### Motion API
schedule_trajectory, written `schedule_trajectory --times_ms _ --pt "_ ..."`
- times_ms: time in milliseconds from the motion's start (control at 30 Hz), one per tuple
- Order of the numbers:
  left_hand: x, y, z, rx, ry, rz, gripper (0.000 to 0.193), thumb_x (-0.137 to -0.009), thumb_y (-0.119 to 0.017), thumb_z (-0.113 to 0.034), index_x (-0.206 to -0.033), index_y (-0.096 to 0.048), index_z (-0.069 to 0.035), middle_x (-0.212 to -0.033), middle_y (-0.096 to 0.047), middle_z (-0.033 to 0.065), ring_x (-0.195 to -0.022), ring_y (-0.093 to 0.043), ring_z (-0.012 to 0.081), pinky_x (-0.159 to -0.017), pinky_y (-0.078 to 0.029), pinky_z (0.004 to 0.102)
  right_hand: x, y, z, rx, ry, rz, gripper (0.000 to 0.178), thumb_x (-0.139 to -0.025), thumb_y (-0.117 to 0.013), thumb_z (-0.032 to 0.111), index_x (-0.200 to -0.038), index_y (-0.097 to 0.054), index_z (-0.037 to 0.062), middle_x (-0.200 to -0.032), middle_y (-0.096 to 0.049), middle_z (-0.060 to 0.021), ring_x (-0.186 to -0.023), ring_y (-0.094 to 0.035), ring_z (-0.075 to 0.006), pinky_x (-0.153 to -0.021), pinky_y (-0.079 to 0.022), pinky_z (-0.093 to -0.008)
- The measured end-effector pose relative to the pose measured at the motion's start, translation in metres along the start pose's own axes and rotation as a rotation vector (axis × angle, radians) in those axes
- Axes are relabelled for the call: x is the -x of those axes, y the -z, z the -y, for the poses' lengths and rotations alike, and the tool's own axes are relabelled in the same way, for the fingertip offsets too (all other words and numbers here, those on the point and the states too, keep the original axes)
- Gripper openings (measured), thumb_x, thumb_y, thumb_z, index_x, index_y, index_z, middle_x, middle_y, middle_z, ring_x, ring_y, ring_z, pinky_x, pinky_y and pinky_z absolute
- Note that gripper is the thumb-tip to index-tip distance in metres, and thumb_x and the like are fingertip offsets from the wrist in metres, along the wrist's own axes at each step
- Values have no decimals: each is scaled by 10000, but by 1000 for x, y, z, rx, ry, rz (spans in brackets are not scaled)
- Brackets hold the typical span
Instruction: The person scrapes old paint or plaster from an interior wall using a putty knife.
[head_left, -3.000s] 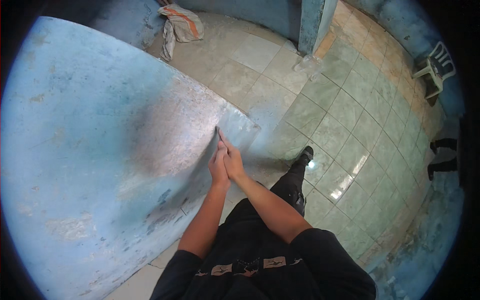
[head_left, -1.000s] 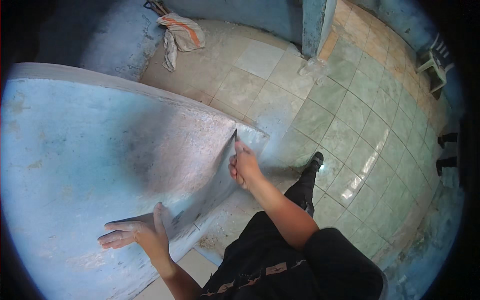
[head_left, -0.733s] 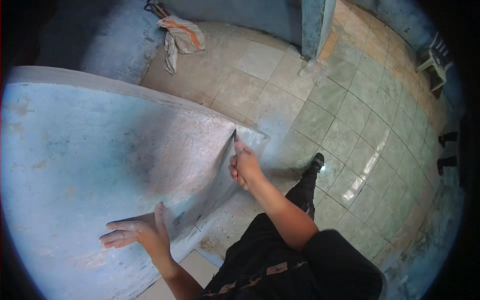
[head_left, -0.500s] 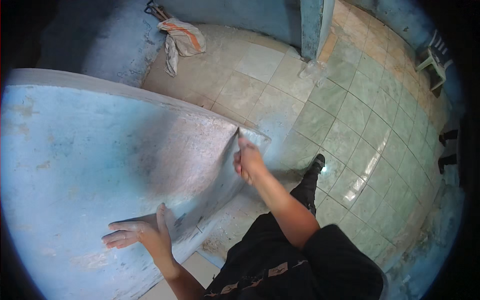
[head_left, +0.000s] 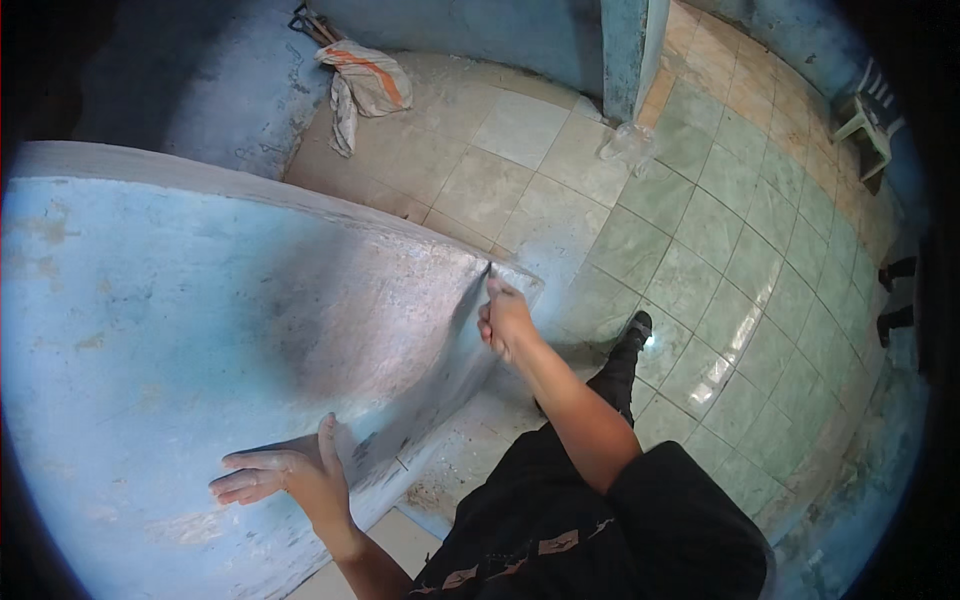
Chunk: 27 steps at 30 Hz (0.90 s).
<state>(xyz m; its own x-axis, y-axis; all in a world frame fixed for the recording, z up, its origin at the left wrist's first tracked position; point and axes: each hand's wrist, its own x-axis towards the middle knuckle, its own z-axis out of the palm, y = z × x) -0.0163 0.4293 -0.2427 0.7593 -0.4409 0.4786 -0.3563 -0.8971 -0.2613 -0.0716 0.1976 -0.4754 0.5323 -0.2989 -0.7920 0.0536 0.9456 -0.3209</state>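
Grips a thin dark tool (head_left: 490,270) in the nearer right hand (head_left: 507,319), pointing it away at the blue wall's (head_left: 150,330) corner, with left hand (head_left: 290,474) splayed.

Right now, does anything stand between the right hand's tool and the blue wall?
Nothing visible does: the thin dark tool in the right hand has its tip at the blue wall. The left hand is spread well to the left.

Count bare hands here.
2: left hand, spread, at the blue wall; right hand near its edge, gripping a dark tool. More may be hidden; only legs show far right.
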Motion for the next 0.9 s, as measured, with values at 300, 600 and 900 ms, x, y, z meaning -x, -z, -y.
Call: schedule_trajectory --times_ms 300,600,900 --pt "1 -4 -1 -33 22 5 1373 -862 -795 -456 -1468 294 121 -1413 393 490 -1356 349 626 -1140 23 684 -4 12 -6 -12 -38 9 383 -1087 -427 366 -1421 -448 179 -629 -430 -12 -377 -402 -127 -310 -318 -285" --pt "0 -13 22 268 21 186 1270 -898 -781 -388 -1478 197 179 -1432 -146 567 -1349 -324 561 -1112 -301 494 -34 30 -15 -2 -17 36 426 -1081 -419 333 -1454 -413 129 -666 -479 -40 -411 -454 -140 -352 -365 -325" --pt "0 -1 -3 104 10 74 1333 -864 -791 -456 -1482 225 147 -1413 29 524 -1321 -66 606 -1057 -154 660 -47 27 -16 -99 37 -63 224 -1062 -436 351 -1017 -442 131 -650 -434 -39 -431 -406 -145 -348 -320 -297"
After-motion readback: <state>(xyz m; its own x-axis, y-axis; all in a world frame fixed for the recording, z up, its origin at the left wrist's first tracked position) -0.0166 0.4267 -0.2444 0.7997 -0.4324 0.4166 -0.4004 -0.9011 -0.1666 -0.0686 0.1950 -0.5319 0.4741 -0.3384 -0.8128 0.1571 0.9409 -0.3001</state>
